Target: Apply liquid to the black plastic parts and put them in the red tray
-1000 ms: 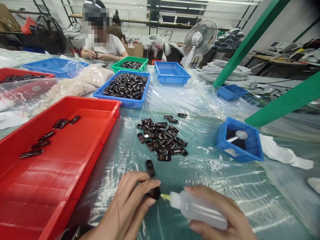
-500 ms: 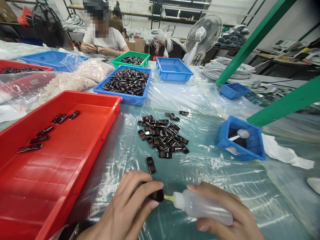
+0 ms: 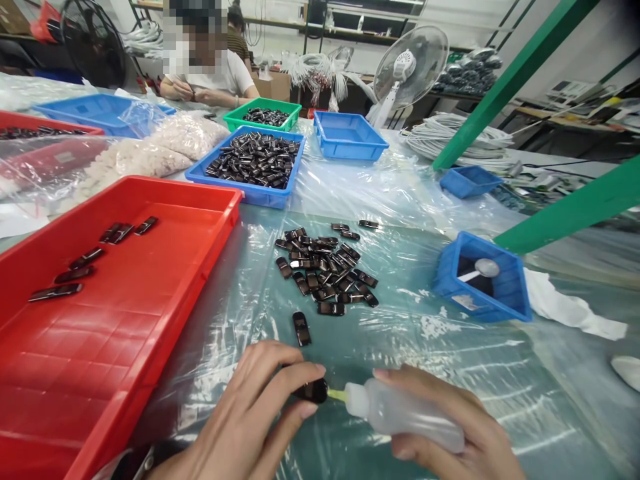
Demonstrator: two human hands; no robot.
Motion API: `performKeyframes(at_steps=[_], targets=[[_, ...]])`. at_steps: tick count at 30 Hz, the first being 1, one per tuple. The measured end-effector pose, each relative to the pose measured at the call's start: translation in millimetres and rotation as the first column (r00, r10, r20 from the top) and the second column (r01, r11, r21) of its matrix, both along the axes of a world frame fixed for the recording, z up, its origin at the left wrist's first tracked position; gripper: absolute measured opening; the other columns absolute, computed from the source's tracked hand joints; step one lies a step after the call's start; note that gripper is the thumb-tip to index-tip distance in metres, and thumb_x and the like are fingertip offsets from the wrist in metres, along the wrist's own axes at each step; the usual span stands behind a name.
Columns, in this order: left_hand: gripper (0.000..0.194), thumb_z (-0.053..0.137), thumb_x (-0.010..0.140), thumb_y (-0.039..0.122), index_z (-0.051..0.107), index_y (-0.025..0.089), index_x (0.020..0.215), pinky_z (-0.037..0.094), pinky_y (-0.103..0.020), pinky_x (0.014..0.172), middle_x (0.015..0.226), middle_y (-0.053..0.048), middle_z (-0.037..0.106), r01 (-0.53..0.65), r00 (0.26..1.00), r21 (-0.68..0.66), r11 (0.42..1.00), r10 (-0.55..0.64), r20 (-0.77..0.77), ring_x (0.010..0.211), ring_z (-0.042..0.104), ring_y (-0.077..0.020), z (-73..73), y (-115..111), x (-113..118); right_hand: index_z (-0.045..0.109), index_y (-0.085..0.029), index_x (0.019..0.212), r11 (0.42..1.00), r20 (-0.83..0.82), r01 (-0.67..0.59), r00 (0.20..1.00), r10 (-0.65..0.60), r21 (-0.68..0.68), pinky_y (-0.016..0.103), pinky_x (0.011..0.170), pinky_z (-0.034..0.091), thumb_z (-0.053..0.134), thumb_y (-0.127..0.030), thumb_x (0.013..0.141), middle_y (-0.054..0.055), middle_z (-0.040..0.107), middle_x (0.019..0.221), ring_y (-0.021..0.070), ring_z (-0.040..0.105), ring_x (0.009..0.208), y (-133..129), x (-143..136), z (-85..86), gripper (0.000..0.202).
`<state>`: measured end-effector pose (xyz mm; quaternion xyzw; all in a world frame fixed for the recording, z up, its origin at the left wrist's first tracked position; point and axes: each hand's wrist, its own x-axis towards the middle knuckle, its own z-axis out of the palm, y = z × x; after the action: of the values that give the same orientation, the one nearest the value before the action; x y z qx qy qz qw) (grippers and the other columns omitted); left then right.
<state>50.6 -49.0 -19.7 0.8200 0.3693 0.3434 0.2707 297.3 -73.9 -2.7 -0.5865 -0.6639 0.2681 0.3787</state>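
My left hand pinches a small glossy black plastic piece between thumb and fingers, low at the middle of the view. Wrapped in my right hand is a translucent squeeze bottle, lying nearly level. Its thin yellowish nozzle tip meets the rounded end of the held piece; whether it enters cannot be made out. Just beyond my left hand lies a single black piece. Farther off is a loose pile of like black pieces on the plastic-covered table.
A large red tray with several black pieces stands at left. Behind the pile are a filled blue tray, a green tray and a blue tray. At right, a blue bin holds a spoon below green posts. A person sits opposite.
Both hands, the black piece and the bottle stay almost in place. The view has shifted slightly, so the red tray appears a little farther left and up.
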Motion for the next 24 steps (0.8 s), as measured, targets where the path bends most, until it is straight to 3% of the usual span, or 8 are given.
performKeyframes(at_steps=[5, 10, 13, 16, 20, 24], targets=[[0.021, 0.039, 0.103, 0.028, 0.052, 0.024, 0.119, 0.046, -0.031, 0.086, 0.106, -0.006, 0.059, -0.043, 0.999, 0.001, 0.999, 0.043, -0.013, 0.1, 0.056, -0.0202, 3.7, 0.8, 0.6, 0.073, -0.049, 0.101, 1.0, -0.025, -0.027, 0.999, 0.027, 0.01, 0.023, 0.059, 0.061, 0.077, -0.049, 0.071, -0.004, 0.079, 0.089, 0.0202, 0.075, 0.072, -0.3, -3.3, -0.6, 0.03], [0.02, 0.048, 0.099, 0.018, 0.048, 0.023, 0.118, 0.051, -0.027, 0.082, 0.1, -0.003, 0.064, 0.027, 1.0, -0.013, 1.0, -0.027, 0.006, 0.091, 0.064, -0.0163, 2.0, 4.1, -2.3, 0.076, -0.045, 0.096, 0.999, -0.067, 0.051, 0.996, -0.05, 0.015, 0.024, 0.053, 0.06, 0.07, -0.061, 0.072, -0.001, 0.078, 0.086, 0.0215, 0.073, 0.07, -0.8, -6.2, -1.4, 0.029], [0.024, 0.046, 0.099, 0.02, 0.046, 0.024, 0.123, 0.053, -0.026, 0.079, 0.095, -0.001, 0.066, 0.014, 0.999, -0.078, 0.997, -0.017, -0.029, 0.084, 0.065, -0.0155, -1.3, 4.2, -2.7, 0.072, -0.048, 0.104, 0.997, -0.05, -0.048, 0.997, 0.052, 0.066, 0.024, 0.053, 0.058, 0.072, -0.055, 0.074, -0.003, 0.077, 0.082, 0.0197, 0.072, 0.065, 2.2, -4.3, -2.2, 0.031], [0.032, 0.042, 0.1, 0.026, 0.045, 0.025, 0.132, 0.055, -0.029, 0.082, 0.104, -0.006, 0.064, -0.01, 0.996, -0.062, 0.998, 0.005, -0.089, 0.093, 0.064, -0.0196, -3.5, 3.0, -2.6, 0.069, -0.048, 0.109, 0.986, -0.027, -0.133, 0.99, 0.136, 0.099, 0.024, 0.054, 0.057, 0.076, -0.046, 0.074, -0.004, 0.076, 0.08, 0.0193, 0.072, 0.063, 5.0, -2.5, -2.4, 0.036], [0.036, 0.039, 0.101, 0.028, 0.044, 0.026, 0.137, 0.054, -0.025, 0.083, 0.111, -0.007, 0.06, -0.036, 0.994, -0.025, 0.999, 0.034, -0.107, 0.099, 0.063, -0.0196, -2.7, 1.5, -3.3, 0.073, -0.044, 0.102, 0.998, -0.041, -0.047, 0.998, 0.049, 0.05, 0.025, 0.056, 0.058, 0.071, -0.054, 0.075, -0.002, 0.076, 0.079, 0.0202, 0.071, 0.065, 4.1, -4.6, -0.4, 0.029], [0.037, 0.035, 0.103, 0.024, 0.043, 0.023, 0.139, 0.05, -0.021, 0.089, 0.115, -0.008, 0.054, -0.016, 0.985, -0.044, 0.999, 0.008, -0.172, 0.104, 0.059, -0.0163, 3.8, 1.3, -5.5, 0.074, -0.046, 0.102, 0.999, -0.019, -0.047, 0.999, 0.048, 0.023, 0.026, 0.054, 0.058, 0.072, -0.057, 0.073, -0.002, 0.076, 0.08, 0.021, 0.071, 0.064, 3.5, -4.9, 2.9, 0.031]])
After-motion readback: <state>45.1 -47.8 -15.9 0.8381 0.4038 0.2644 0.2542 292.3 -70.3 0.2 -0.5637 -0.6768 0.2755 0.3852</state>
